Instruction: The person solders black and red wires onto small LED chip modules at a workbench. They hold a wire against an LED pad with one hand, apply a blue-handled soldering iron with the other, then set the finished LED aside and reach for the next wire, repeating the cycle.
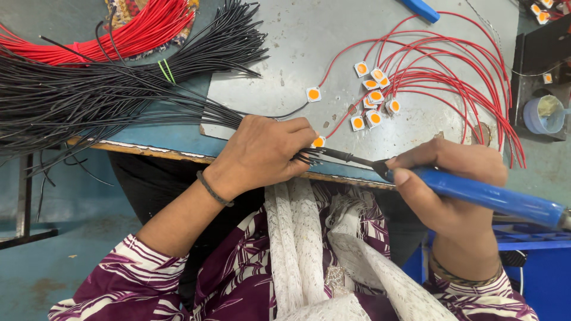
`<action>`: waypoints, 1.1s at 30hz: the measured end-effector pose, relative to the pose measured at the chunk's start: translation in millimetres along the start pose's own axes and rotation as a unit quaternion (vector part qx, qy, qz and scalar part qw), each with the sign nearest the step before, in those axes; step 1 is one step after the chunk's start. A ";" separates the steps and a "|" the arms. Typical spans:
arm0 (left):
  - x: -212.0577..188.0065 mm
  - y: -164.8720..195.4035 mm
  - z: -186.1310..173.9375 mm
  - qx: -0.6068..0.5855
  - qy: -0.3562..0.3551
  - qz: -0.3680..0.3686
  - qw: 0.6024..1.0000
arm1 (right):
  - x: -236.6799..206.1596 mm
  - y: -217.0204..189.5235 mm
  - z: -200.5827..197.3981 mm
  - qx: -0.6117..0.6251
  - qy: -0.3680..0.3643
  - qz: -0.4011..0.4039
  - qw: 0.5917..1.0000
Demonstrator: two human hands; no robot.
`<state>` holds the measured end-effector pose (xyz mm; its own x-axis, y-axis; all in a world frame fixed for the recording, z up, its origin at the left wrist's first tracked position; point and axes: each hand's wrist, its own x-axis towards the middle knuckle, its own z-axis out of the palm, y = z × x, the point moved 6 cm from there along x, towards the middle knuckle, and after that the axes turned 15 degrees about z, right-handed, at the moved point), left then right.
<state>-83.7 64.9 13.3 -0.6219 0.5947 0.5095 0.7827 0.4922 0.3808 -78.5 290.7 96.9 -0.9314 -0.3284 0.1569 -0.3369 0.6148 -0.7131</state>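
Note:
My left hand (264,153) is closed around a bunch of thin black wires (119,98) at the table's near edge, pinching a small white square chip with an orange centre (319,142). In my right hand (455,178) is a soldering iron with a blue handle (493,196). Its dark tip (342,156) reaches left to the wire ends by my left fingers. Several matching chips with red wires attached (373,98) lie on the grey plate (297,41).
A bundle of red wires (143,30) lies at the back left. The black wire bundle hangs over the table's left edge. A small blue cup (544,115) stands at the right on a dark stand. A blue tool (421,9) lies at the top.

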 end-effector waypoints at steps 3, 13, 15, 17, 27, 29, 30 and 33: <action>1.3 -3.3 1.7 0.000 -0.002 -0.002 1.000 | 7.6 0.0 3.5 -0.004 0.003 0.019 1.000; 16.3 -15.5 15.3 -0.008 0.000 0.007 1.000 | 29.8 16.7 3.6 0.018 -0.014 0.033 0.999; 10.4 -4.4 18.2 -0.004 -0.002 0.008 1.000 | 17.5 14.7 2.3 0.020 -0.018 0.038 0.999; 8.0 3.9 21.3 -0.002 -0.004 0.007 1.000 | 11.4 12.4 -0.1 0.014 -0.025 0.041 0.999; 1.0 11.0 23.5 0.001 -0.001 0.002 1.000 | 16.4 9.3 4.6 0.062 -0.065 0.117 0.989; 5.4 13.3 30.1 0.001 0.003 0.004 1.000 | 14.3 7.8 2.1 0.053 -0.068 0.073 0.994; 7.8 15.0 34.0 0.001 0.003 0.005 1.000 | 12.4 10.5 0.0 0.052 -0.065 0.075 0.994; 11.8 19.0 42.2 0.005 -0.003 0.006 1.000 | 4.7 18.1 -6.9 0.051 -0.052 0.089 0.993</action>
<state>-77.2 108.1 -6.0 -0.6127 0.6042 0.5095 0.7898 0.4917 0.3667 -89.9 305.2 89.5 -0.9542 -0.2957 -0.0456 -0.1470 0.5960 -0.7894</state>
